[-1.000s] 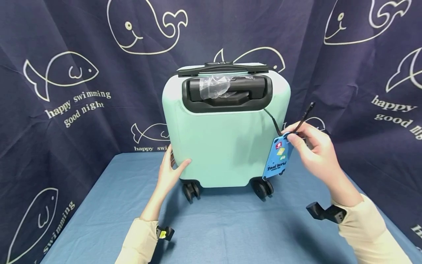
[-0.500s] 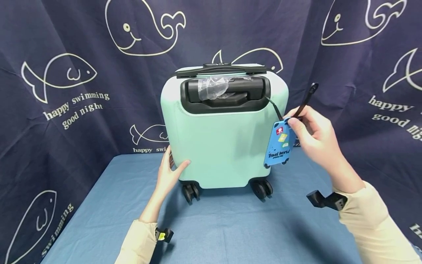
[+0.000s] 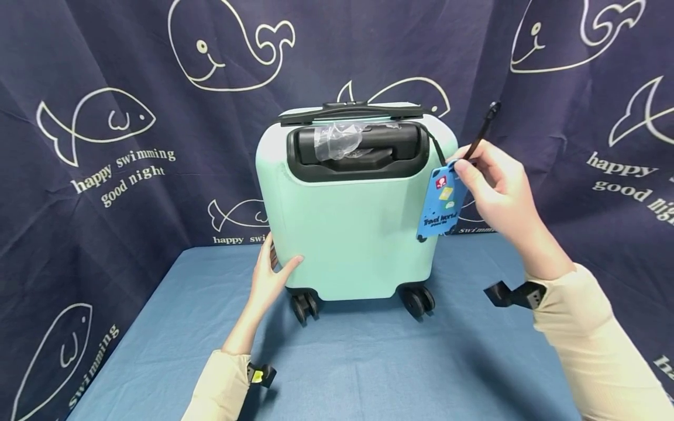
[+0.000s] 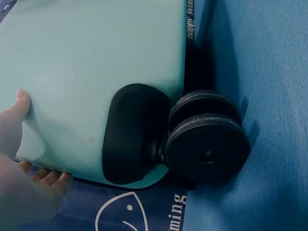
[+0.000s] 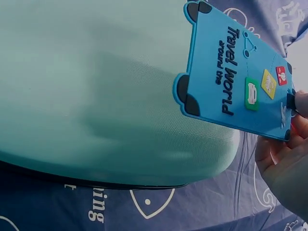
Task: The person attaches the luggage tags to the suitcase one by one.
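A mint-green suitcase (image 3: 358, 234) stands upright on its wheels, its black handle recess facing me. My left hand (image 3: 268, 278) holds its lower left side, thumb on the near face and fingers round the edge; the left wrist view shows this hand (image 4: 29, 159) beside a black double wheel (image 4: 207, 144). My right hand (image 3: 497, 181) pinches the top of a blue luggage tag (image 3: 441, 202) at the suitcase's upper right. From the tag a black strap (image 3: 481, 131) sticks up, and its other part runs toward the handle recess. The right wrist view shows "Travel World" lettering on the tag (image 5: 236, 72).
Clear plastic film (image 3: 337, 141) is wrapped on the telescopic handle (image 3: 389, 137). A black carry handle (image 3: 353, 111) spans the top edge. Blue cloth (image 3: 347, 362) covers the table, and a navy curtain (image 3: 184, 193) with whale drawings hangs behind and at both sides.
My right hand has risen with the luggage tag, from beside the suitcase's middle to near its top right corner. The strap now reaches higher. My left hand and the suitcase hold still.
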A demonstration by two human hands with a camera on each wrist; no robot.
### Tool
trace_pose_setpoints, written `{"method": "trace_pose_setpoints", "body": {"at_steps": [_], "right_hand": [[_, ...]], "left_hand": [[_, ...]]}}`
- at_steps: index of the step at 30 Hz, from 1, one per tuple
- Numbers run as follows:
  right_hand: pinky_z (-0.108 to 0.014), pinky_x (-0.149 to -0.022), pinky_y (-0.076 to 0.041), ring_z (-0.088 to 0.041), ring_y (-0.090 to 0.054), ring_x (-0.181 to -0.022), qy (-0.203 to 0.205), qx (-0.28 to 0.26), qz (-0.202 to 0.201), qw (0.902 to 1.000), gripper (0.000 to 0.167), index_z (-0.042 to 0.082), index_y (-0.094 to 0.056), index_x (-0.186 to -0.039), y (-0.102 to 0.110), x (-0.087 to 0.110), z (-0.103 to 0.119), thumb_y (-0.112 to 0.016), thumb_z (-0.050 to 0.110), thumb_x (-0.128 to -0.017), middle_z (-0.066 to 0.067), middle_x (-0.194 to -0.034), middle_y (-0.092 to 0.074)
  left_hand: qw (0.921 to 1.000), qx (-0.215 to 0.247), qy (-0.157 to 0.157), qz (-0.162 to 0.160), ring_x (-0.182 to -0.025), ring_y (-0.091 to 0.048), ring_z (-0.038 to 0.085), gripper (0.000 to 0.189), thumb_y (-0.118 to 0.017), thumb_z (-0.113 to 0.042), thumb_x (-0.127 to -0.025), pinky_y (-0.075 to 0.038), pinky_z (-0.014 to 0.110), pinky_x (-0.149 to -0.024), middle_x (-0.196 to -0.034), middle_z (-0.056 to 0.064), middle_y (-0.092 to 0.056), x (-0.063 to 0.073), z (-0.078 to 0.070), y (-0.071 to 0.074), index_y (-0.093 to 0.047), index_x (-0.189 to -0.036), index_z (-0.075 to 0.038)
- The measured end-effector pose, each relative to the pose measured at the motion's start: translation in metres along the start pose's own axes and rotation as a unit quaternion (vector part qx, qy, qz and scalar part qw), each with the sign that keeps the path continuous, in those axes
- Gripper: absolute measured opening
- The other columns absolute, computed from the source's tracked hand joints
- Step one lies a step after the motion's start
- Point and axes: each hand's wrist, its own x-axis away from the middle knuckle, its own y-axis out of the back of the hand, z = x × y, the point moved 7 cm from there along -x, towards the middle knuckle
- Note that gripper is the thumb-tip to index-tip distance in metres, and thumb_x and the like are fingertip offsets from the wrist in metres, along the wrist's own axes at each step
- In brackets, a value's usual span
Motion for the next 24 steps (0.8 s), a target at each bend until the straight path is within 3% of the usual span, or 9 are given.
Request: {"method": "trace_pose_setpoints", "body": {"at_steps": [7, 14, 20, 24], "right_hand": [[-0.015, -0.067, -0.044, -0.006, -0.054, -0.068, -0.016, -0.024, 0.012, 0.9995, 0.009, 0.003, -0.062, -0.089, -0.004, -0.015, -0.005, -0.055, -0.003, -0.09, 0.012, -0.079, -0.059], [-0.015, -0.067, -0.041, -0.006, -0.053, -0.071, -0.016, -0.019, 0.044, 0.9987, 0.008, 0.002, -0.063, -0.093, -0.013, -0.03, -0.008, -0.055, 0.002, -0.091, 0.012, -0.083, -0.058], [-0.015, -0.075, -0.04, -0.007, -0.053, -0.08, -0.037, -0.041, 0.076, 0.9956, 0.015, 0.016, -0.063, -0.092, -0.02, -0.046, -0.007, -0.053, 0.004, -0.093, 0.009, -0.087, -0.058], [-0.015, -0.077, -0.039, -0.007, -0.052, -0.081, -0.038, -0.048, 0.087, 0.9943, 0.012, 0.011, -0.061, -0.089, -0.027, -0.056, -0.005, -0.051, 0.004, -0.093, 0.011, -0.086, -0.058]], "left_hand": [[0.9999, 0.007, 0.008, 0.003, -0.137, -0.034, 0.025, 0.088, -0.07, -0.045, -0.081, -0.029, 0.04, -0.112, -0.152, 0.004, -0.026, 0.0, 0.0, -0.001, -0.017, -0.149, -0.028], [0.9999, 0.013, 0.005, 0.003, -0.137, -0.034, 0.024, 0.087, -0.07, -0.043, -0.082, -0.028, 0.039, -0.113, -0.152, 0.004, -0.027, 0.003, 0.001, -0.001, -0.017, -0.149, -0.028], [0.9999, 0.014, 0.002, 0.001, -0.137, -0.034, 0.024, 0.088, -0.07, -0.043, -0.081, -0.028, 0.04, -0.112, -0.151, 0.004, -0.028, 0.001, 0.0, -0.001, -0.018, -0.149, -0.027], [0.9999, 0.017, 0.001, -0.003, -0.137, -0.034, 0.024, 0.088, -0.071, -0.042, -0.081, -0.029, 0.04, -0.112, -0.151, 0.003, -0.028, 0.002, 0.0, 0.0, -0.018, -0.149, -0.027]]}}
